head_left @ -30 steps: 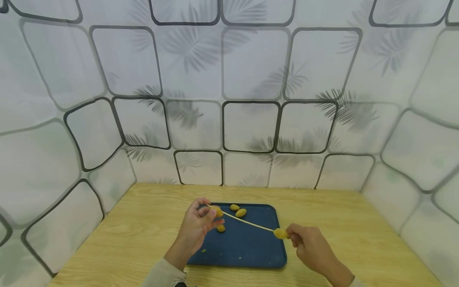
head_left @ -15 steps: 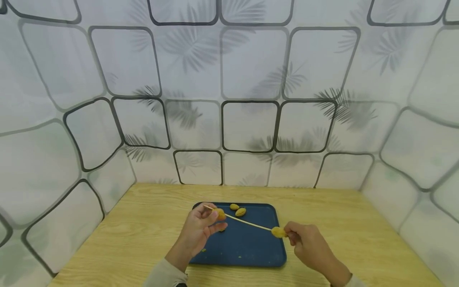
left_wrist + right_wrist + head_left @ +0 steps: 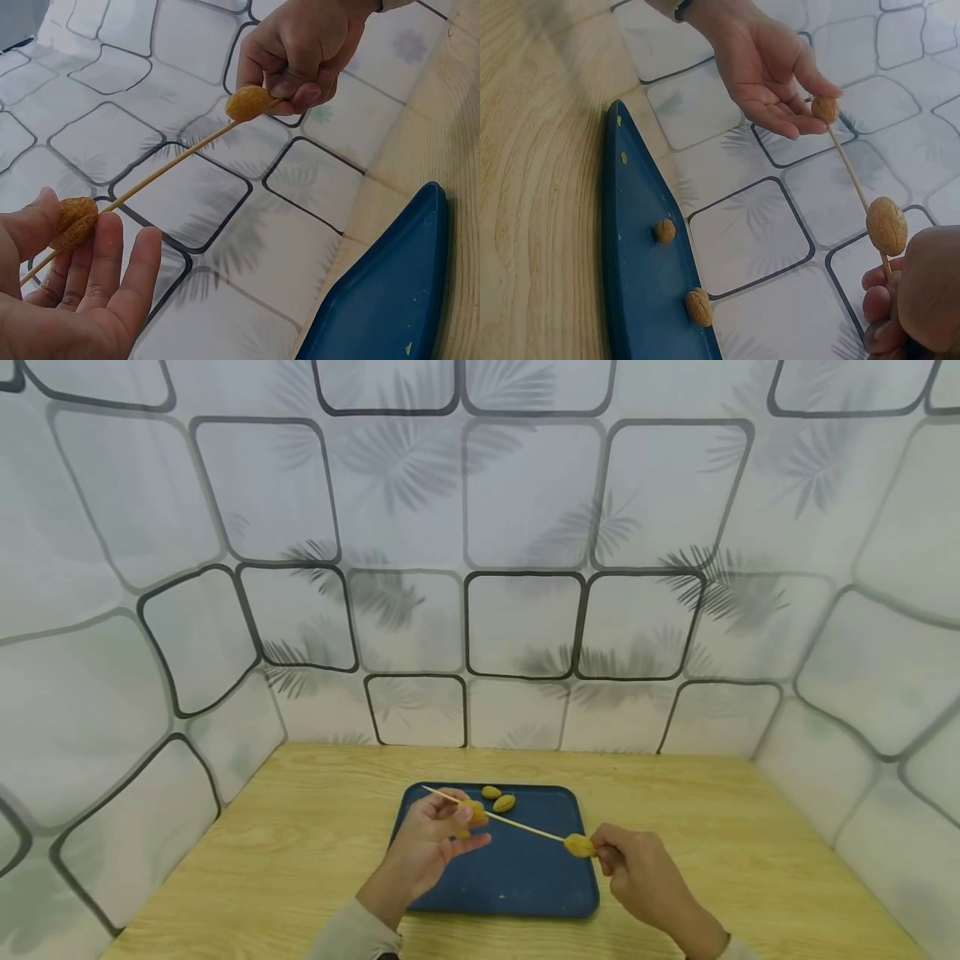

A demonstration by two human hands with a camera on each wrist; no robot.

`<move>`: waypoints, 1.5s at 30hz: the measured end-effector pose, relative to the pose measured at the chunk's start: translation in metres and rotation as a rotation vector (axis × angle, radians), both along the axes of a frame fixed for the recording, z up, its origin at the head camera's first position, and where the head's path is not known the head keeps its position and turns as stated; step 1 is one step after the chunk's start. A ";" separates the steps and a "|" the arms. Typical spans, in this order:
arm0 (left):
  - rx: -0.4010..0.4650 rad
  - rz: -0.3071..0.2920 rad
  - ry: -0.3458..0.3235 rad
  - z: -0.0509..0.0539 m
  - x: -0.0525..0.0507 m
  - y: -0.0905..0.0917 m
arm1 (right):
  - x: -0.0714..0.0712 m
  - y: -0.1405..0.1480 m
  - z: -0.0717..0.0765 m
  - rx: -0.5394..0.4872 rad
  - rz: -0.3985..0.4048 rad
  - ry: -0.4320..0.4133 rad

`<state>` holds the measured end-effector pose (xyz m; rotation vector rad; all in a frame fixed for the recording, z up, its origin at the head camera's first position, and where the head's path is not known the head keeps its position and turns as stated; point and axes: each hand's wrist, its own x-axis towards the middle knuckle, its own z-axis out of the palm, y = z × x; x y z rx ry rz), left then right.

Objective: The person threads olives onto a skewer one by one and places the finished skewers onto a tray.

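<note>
A thin wooden skewer [image 3: 528, 829] slants between the two hands above the tray, with two wrinkled yellow-brown oval fruits threaded on it. My left hand [image 3: 427, 847] pinches one fruit [image 3: 73, 223] between thumb and fingertips; its other fingers are spread, and the skewer's tip sticks out past it. At the opposite end my right hand [image 3: 647, 870] grips the skewer, its curled fingers right beside the second fruit [image 3: 579, 845]. Bare skewer shows between the two fruits.
Below the hands, a dark blue tray [image 3: 517, 881] lies on the light wooden table [image 3: 300, 835]. Two loose fruits [image 3: 504, 803] sit toward its back edge; another is partly hidden behind the left hand. Small crumbs dot the tray. A patterned curtain [image 3: 525, 618] surrounds the table.
My left hand has moved right with its fruit, toward the right hand. More skewer tip now protrudes on the left, and the gap between the fruits is shorter. The right hand shifts slightly left.
</note>
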<state>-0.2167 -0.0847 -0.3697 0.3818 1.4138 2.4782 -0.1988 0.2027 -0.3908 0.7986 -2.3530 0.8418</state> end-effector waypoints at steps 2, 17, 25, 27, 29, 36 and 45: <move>0.003 -0.004 -0.004 0.000 0.000 0.002 | 0.000 -0.002 0.000 -0.007 -0.010 0.006; -0.032 0.002 -0.058 -0.003 0.000 0.018 | -0.002 -0.012 0.000 -0.038 -0.019 0.028; -0.024 0.015 -0.070 -0.006 0.001 0.022 | -0.004 -0.018 0.003 -0.031 0.002 0.043; -0.012 0.011 -0.064 -0.006 0.001 0.023 | -0.004 -0.018 0.004 -0.030 0.017 0.027; 0.000 0.002 -0.060 -0.006 0.001 0.025 | -0.003 -0.018 0.004 -0.031 0.033 0.001; 0.046 -0.033 -0.078 -0.009 0.001 0.030 | 0.001 -0.020 0.005 -0.060 0.044 -0.075; 0.019 -0.028 -0.096 -0.007 0.007 0.036 | 0.003 -0.022 0.003 -0.090 0.067 -0.106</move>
